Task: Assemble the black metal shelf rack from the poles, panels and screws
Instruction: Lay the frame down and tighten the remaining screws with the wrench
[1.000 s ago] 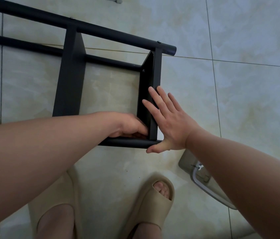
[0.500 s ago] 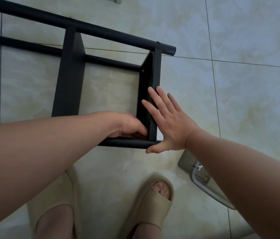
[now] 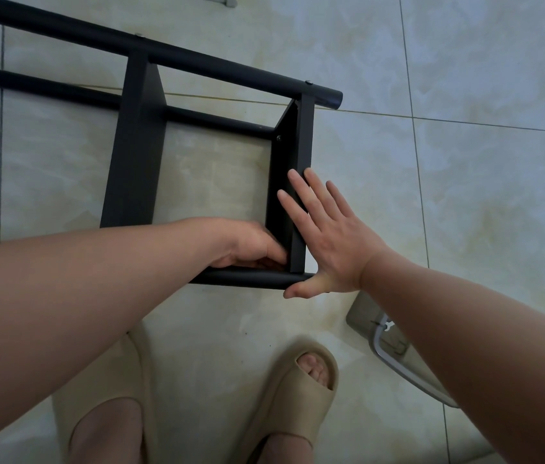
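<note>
Nothing moved; black rack (image 3: pixel 137 155) lies sideways, part-assembled.

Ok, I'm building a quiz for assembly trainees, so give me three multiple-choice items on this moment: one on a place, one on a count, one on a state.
1. Where does the right hand rest?
A. on the far pole
B. flat against the end panel
C. on a slipper

2. How many panels cross between the poles in view?
A. two
B. one
C. four

3. How is the shelf rack placed?
A. standing upright
B. leaning on a wall
C. lying on the tiled floor

Answers:
1 B, its straight fingers lie along the panel's outer face.
2 A, only the end panel and one middle panel show.
3 C, its poles run level over the tiles.
</note>
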`<state>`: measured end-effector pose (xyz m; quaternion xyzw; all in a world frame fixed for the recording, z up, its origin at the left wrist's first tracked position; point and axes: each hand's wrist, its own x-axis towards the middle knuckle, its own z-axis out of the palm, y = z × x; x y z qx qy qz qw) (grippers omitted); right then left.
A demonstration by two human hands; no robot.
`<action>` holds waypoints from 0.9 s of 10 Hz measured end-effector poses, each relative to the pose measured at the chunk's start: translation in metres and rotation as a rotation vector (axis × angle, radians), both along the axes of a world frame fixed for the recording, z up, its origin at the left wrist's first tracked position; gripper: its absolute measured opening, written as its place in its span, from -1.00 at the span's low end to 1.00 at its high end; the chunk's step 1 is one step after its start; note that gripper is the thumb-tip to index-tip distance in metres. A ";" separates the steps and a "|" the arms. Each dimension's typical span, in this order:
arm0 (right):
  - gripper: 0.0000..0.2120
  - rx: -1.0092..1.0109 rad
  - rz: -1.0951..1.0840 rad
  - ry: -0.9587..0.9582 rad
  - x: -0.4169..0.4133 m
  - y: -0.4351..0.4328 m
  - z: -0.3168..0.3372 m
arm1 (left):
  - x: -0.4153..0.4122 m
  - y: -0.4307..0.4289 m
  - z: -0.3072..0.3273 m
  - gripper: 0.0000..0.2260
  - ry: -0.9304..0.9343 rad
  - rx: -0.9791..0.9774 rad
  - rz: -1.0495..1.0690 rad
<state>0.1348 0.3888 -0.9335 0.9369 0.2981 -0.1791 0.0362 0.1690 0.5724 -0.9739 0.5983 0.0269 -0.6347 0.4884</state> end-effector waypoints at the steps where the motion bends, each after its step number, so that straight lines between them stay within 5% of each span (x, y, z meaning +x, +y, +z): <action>1: 0.27 0.007 -0.001 -0.003 0.000 0.000 0.000 | 0.001 0.002 -0.001 -0.91 0.030 0.000 0.026; 9: 0.27 0.015 -0.008 0.004 0.001 0.000 0.000 | 0.000 -0.001 0.006 -0.84 0.054 0.055 -0.009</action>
